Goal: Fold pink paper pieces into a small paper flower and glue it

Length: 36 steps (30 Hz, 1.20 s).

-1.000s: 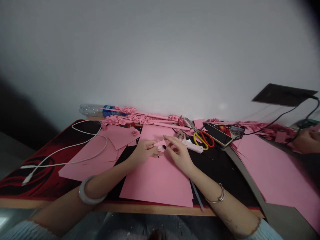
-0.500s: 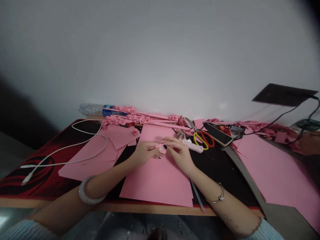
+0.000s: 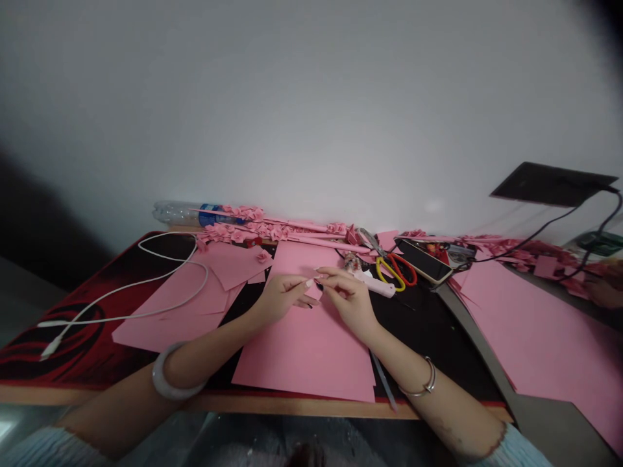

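Between my two hands is a small piece of pink paper [image 3: 314,292], partly covered by the fingers. My left hand [image 3: 282,297] pinches it from the left with thumb and fingers. From the right, my right hand [image 3: 348,296] grips its upper edge with thumb and fingertips. Below them lies a large pink paper sheet [image 3: 306,353] on the black mat. Just beyond my right hand are a pale pink glue gun [image 3: 377,283] and scissors [image 3: 396,272] with yellow and red handles.
Pink paper flowers on stems [image 3: 277,231] lie along the wall beside a plastic bottle [image 3: 178,213]. A white cable [image 3: 131,318] loops over pink sheets at left. A phone [image 3: 424,261] and a stack of pink paper [image 3: 540,331] are at right, near another person's hand [image 3: 603,290].
My fingertips have drawn closer together over the small paper, and less of it shows. The other person's hand at the far right has moved slightly lower.
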{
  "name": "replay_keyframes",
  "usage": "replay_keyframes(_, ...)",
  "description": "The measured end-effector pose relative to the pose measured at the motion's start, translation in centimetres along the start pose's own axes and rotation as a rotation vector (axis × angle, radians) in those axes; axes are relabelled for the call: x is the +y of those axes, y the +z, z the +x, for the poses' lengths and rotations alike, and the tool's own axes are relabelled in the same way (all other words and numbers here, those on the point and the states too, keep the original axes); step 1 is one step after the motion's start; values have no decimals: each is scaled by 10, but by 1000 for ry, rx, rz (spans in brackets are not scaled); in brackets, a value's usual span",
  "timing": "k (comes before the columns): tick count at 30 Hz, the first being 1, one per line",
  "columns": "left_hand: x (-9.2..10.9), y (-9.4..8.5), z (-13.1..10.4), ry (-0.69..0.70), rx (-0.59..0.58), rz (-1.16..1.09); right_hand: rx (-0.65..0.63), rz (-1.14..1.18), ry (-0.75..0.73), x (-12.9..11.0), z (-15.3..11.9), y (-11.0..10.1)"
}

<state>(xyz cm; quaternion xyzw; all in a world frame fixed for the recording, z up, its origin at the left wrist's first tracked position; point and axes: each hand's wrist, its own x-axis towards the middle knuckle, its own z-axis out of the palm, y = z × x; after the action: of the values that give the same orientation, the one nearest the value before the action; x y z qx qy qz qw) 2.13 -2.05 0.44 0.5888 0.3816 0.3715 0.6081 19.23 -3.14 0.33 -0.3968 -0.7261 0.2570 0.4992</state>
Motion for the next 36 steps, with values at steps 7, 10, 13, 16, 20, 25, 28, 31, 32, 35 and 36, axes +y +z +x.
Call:
replay_keyframes(7, 3, -1, 0, -24, 59, -78, -115, -267, -234, -2, 0, -7)
replay_keyframes(10, 2, -2, 1, -54, 76, -129, -156, -327, -276, -2, 0, -8)
replay_keyframes(13, 0, -3, 2, -80, 80, -187, -183, -369, -301, -1, 0, -9)
replay_keyframes(16, -1, -3, 2, -105, 81, -234, -212, -399, -310, -2, 0, -8)
replay_keyframes(20, -1, -3, 3, -108, 85, -261, -223, -393, -304, -2, 0, -8)
replay_keyframes(25, -6, -4, 5, -98, 52, -234, -184, -344, -272, 1, 0, -8)
replay_keyframes(28, -9, -4, 5, -84, 19, -195, -183, -296, -235, 1, 1, -8)
replay_keyframes(31, -9, -4, 6, -65, 23, -170, -189, -237, -186, -1, 1, -8)
replay_keyframes(32, -9, -4, 6, -58, 30, -157, -185, -220, -160, -2, 1, -7)
replay_keyframes(35, -7, -4, 6, -7, 32, -93, -134, -160, -43, -3, 1, -5)
replay_keyframes(36, -6, -3, 6, 18, 24, -65, -117, -136, 0, -2, 1, -5)
